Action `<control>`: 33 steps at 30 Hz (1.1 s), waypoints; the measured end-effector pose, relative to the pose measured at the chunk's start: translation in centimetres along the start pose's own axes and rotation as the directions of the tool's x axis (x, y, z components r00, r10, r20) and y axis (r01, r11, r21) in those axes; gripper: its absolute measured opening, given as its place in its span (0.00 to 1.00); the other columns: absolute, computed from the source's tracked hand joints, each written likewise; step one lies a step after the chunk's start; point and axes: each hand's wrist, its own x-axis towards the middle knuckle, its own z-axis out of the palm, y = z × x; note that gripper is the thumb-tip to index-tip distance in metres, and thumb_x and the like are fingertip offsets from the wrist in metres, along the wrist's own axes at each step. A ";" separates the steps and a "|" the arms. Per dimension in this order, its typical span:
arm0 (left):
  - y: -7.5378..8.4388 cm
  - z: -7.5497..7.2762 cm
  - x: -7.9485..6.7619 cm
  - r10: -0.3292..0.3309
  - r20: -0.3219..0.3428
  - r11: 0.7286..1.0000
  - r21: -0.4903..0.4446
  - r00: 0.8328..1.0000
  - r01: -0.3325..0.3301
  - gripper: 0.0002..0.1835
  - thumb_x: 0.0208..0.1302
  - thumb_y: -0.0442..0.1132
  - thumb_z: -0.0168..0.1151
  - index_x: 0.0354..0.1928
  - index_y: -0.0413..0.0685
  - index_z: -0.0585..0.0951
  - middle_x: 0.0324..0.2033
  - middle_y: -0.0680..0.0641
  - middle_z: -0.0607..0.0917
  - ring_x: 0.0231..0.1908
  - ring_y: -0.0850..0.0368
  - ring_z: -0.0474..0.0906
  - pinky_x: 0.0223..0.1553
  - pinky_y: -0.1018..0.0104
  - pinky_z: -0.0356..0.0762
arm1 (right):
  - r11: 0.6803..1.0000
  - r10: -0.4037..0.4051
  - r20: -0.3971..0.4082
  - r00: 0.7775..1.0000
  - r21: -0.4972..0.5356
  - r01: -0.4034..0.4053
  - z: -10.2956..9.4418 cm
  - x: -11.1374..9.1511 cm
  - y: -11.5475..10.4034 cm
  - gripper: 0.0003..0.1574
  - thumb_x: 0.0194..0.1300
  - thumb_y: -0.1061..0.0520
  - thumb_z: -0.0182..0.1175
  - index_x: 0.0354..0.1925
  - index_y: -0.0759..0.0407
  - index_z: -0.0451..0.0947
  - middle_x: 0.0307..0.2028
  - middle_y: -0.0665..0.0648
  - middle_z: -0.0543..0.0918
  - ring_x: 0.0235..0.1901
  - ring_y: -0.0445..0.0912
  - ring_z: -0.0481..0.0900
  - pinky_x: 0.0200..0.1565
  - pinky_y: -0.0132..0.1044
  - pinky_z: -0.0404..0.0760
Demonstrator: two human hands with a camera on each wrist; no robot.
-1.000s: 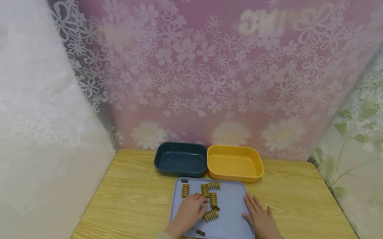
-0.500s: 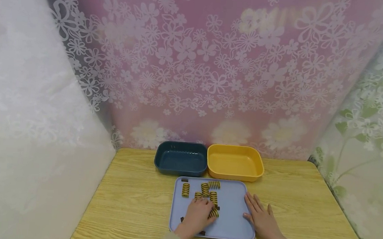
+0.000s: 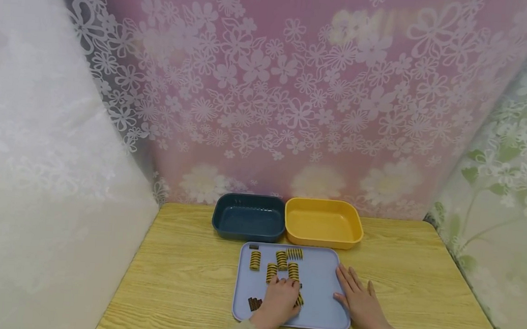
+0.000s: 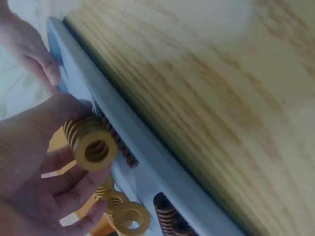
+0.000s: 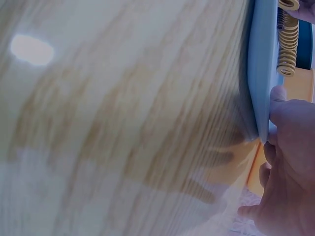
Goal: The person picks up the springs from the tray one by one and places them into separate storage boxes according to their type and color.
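Note:
On the lilac tray (image 3: 323, 298) lie several yellow coil springs (image 3: 255, 261) and small dark springs (image 3: 254, 304). My left hand (image 3: 279, 299) is over the tray's lower middle. In the left wrist view its thumb and fingers curl round one yellow spring (image 4: 91, 142), whose hollow end faces the camera. A long dark spring (image 4: 118, 137) lies beside it along the tray wall, partly hidden. My right hand (image 3: 364, 301) rests at the tray's right edge with its fingers extended. Seen from the right wrist, its thumb (image 5: 278, 96) touches the rim.
Behind the tray stand a dark blue bin (image 3: 247, 232) and a yellow bin (image 3: 323, 235), side by side. All rest on a wood-grain table (image 3: 182, 276). Flowered sheets (image 3: 290, 110) enclose the back and sides.
My left hand has moved right and nearer the person, from the middle springs to the lower yellow one. The dark springs at lower left are now uncovered. The right hand stays put.

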 end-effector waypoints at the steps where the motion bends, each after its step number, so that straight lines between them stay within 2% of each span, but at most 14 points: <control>1: 0.0 0.0 0.0 0.011 -0.015 1.000 0.016 1.000 -0.010 0.21 0.60 0.57 0.71 0.50 0.56 0.82 0.40 0.54 0.85 0.40 0.58 0.81 0.46 0.58 0.74 | 1.000 -0.002 -0.002 1.000 0.000 0.002 0.0 0.0 0.0 0.41 0.71 0.45 0.60 0.74 0.61 0.64 0.74 0.61 0.65 0.72 0.64 0.61 0.61 0.78 0.57; 3: -0.1 0.0 0.0 0.034 -0.077 0.998 0.052 0.996 -0.031 0.18 0.60 0.54 0.70 0.47 0.56 0.81 0.37 0.54 0.84 0.39 0.58 0.80 0.46 0.58 0.74 | 1.000 -0.002 -0.006 1.000 0.006 0.002 -0.2 0.0 -0.2 0.41 0.71 0.46 0.61 0.74 0.62 0.64 0.74 0.62 0.65 0.72 0.64 0.61 0.61 0.77 0.57; 5: -0.3 0.1 0.1 0.060 -0.165 0.994 0.096 0.984 -0.045 0.16 0.60 0.53 0.69 0.45 0.56 0.81 0.35 0.53 0.83 0.37 0.58 0.80 0.45 0.59 0.76 | 1.000 0.001 0.000 1.000 0.003 -0.001 -0.2 0.1 -0.3 0.41 0.71 0.46 0.61 0.74 0.62 0.64 0.74 0.62 0.65 0.73 0.64 0.61 0.61 0.77 0.57; 8: -0.7 0.0 0.3 0.092 -0.323 0.989 0.137 0.942 -0.050 0.15 0.56 0.51 0.69 0.41 0.53 0.80 0.33 0.53 0.82 0.34 0.58 0.80 0.40 0.63 0.77 | 1.000 0.002 0.001 1.000 -0.004 -0.002 -0.3 0.0 -0.3 0.41 0.71 0.46 0.61 0.74 0.61 0.64 0.74 0.62 0.65 0.73 0.64 0.61 0.61 0.77 0.57; 12: -1.4 -0.7 0.7 0.095 -0.415 0.991 0.126 0.905 -0.047 0.17 0.52 0.49 0.69 0.41 0.51 0.79 0.33 0.52 0.81 0.33 0.57 0.79 0.35 0.66 0.76 | 1.000 0.004 -0.002 1.000 -0.015 -0.004 -0.2 0.1 -0.1 0.41 0.71 0.45 0.61 0.75 0.61 0.63 0.75 0.62 0.64 0.73 0.64 0.61 0.62 0.77 0.57; 22: -3.5 -3.5 1.6 0.079 -0.412 0.989 0.147 0.908 -0.020 0.18 0.55 0.50 0.71 0.42 0.50 0.79 0.35 0.51 0.82 0.37 0.56 0.81 0.38 0.65 0.79 | 1.000 0.016 0.018 1.000 0.002 -0.016 -0.1 0.1 0.1 0.42 0.73 0.44 0.59 0.76 0.59 0.61 0.75 0.61 0.63 0.74 0.64 0.59 0.63 0.77 0.54; 26: -4.7 -4.2 2.1 0.069 -0.415 0.989 0.147 0.907 -0.009 0.16 0.55 0.50 0.71 0.39 0.51 0.77 0.33 0.52 0.80 0.34 0.57 0.79 0.36 0.65 0.76 | 1.000 -0.014 -0.036 0.999 0.004 0.014 0.3 -0.1 0.2 0.41 0.71 0.44 0.60 0.75 0.59 0.63 0.74 0.61 0.65 0.73 0.63 0.61 0.61 0.77 0.57; 29: -5.7 -4.7 2.4 0.064 -0.436 0.988 0.155 0.898 0.005 0.17 0.54 0.50 0.72 0.39 0.50 0.77 0.32 0.51 0.80 0.33 0.56 0.78 0.35 0.65 0.75 | 0.999 -0.044 -0.089 0.995 -0.003 0.044 0.8 -0.2 0.5 0.41 0.70 0.44 0.61 0.74 0.58 0.65 0.73 0.59 0.67 0.73 0.61 0.61 0.59 0.78 0.59; 33: -7.4 -5.3 3.0 0.051 -0.464 0.982 0.186 0.885 0.041 0.18 0.54 0.50 0.72 0.40 0.49 0.77 0.32 0.50 0.80 0.33 0.55 0.78 0.34 0.65 0.74 | 0.998 -0.066 -0.127 0.990 -0.003 0.066 1.3 -0.4 0.8 0.41 0.71 0.42 0.60 0.74 0.57 0.64 0.74 0.57 0.66 0.76 0.54 0.57 0.58 0.77 0.60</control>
